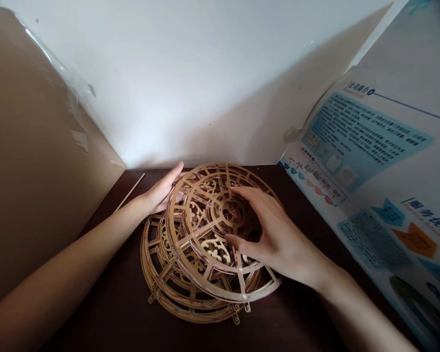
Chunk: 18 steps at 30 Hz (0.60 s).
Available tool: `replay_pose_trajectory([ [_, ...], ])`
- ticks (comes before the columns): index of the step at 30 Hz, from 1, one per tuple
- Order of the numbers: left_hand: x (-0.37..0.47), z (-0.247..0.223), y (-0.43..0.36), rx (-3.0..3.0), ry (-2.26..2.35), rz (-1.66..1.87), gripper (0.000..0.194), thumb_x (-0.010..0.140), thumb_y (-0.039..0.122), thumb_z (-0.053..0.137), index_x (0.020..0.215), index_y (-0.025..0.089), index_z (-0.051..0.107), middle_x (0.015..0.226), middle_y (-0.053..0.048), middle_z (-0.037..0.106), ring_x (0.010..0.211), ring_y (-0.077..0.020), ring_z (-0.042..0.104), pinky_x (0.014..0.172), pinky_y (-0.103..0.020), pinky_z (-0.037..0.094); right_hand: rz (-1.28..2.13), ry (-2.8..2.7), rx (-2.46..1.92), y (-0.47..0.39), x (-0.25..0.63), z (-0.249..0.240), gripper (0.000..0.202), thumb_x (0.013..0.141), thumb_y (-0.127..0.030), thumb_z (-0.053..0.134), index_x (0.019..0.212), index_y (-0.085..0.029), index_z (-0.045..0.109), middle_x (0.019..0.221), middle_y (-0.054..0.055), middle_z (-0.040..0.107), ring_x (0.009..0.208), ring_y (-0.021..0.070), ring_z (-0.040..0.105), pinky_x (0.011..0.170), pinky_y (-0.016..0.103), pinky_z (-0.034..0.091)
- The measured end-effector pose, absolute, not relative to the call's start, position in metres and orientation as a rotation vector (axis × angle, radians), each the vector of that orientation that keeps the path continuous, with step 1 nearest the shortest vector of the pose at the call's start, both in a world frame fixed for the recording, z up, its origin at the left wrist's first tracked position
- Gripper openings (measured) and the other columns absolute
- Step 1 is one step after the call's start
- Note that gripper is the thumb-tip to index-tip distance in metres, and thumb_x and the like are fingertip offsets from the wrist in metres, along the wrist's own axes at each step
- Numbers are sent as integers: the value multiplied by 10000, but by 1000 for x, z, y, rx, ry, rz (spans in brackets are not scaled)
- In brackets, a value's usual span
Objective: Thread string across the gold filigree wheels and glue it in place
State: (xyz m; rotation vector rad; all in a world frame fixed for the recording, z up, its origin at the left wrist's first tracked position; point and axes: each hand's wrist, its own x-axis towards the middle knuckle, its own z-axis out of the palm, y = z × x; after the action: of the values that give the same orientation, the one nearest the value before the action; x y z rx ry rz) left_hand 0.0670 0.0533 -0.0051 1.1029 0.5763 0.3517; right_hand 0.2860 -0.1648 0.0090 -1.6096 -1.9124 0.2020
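White wall [190, 88], background, across the upper frame. Printed poster [385, 137], right side. Tan panel [40, 171], left side. Dark brown tabletop [113, 303], lower frame. Upper openwork disc [200, 233], wood-coloured, frame centre, overlapping a lower openwork disc [196, 317] that shows to its lower left. Right hand [269, 222]: thumb and fingers spread wide over the upper disc's hub, nothing seen pinched. Left hand [165, 193]: at its upper-left rim, fingers partly behind; firmness of hold cannot be told. Thin stick [130, 192], left of centre. Risk, as judged: a slip or sideways drag could hook the tabs [235, 318] into the lattice and crack the fine scrollwork [216, 249]. Lettering: poster headings 公司简介 (company profile), upper right; 服务优…, lower right, cut off; small text illegible; no brand legible.
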Motion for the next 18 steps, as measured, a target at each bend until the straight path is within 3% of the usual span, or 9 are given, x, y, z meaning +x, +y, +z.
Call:
replay_pose_trajectory([
  [4, 69, -7, 54, 1113, 599, 349, 478, 1084, 578, 533, 1181, 183, 786, 748, -40, 785, 580, -131, 727, 591, -191, 580, 252, -1915, -1591, -163, 286, 6, 813, 954, -601, 753, 1614, -334, 362, 1613, 121, 499, 1487, 365, 484, 1235, 577, 423],
  [11, 69, -3, 49, 1131, 620, 391, 359, 1034, 472, 677, 1133, 148, 797, 844, -78, 818, 602, -144, 739, 581, -203, 589, 284, -1930, -1543, -160, 281, 5, 805, 963, -589, 748, 1611, -315, 357, 1611, 129, 496, 1490, 352, 482, 1248, 571, 418],
  [18, 72, -1, 47, 1145, 548, 378, 337, 1055, 370, 613, 1218, 127, 780, 1086, -140, 840, 850, -229, 823, 844, -340, 674, 368, -1944, -1578, -162, 283, 7, 832, 954, -591, 761, 1622, -328, 341, 1635, 115, 461, 1533, 328, 430, 1295, 577, 364],
])
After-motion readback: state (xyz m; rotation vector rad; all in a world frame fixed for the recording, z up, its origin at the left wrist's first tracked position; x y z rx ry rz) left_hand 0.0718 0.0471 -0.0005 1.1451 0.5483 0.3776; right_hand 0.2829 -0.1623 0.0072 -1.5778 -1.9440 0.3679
